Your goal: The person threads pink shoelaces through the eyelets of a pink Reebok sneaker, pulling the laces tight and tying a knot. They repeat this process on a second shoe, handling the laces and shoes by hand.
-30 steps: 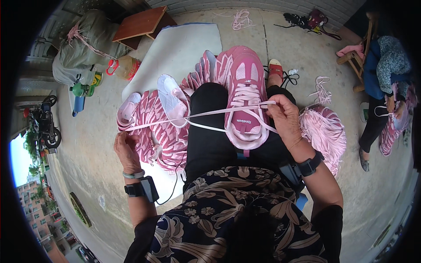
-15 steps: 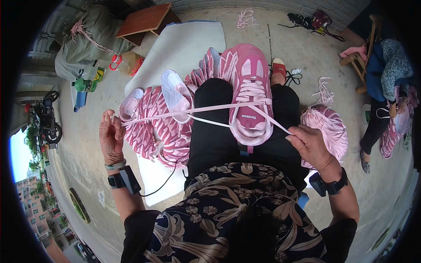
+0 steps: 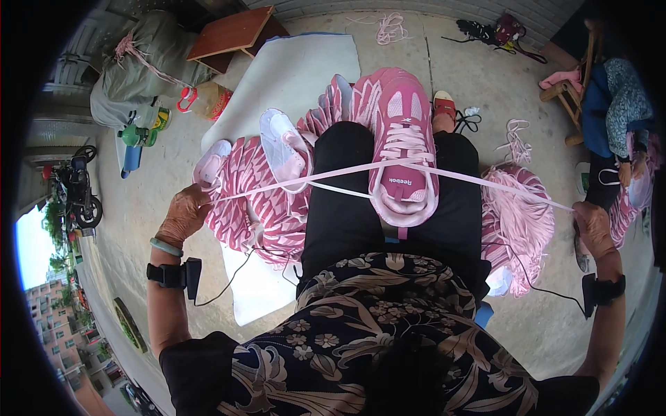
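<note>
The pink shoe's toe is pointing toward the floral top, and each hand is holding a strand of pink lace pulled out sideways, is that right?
Not quite: in the head view, the pink shoe points its toe away from the floral top. The left hand and right hand each hold a strand of pink lace pulled out sideways.

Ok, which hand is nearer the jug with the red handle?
Left. The left hand is below the jug in the picture, holding a pink lace; the right hand is much farther off, across the pink shoe.
</note>
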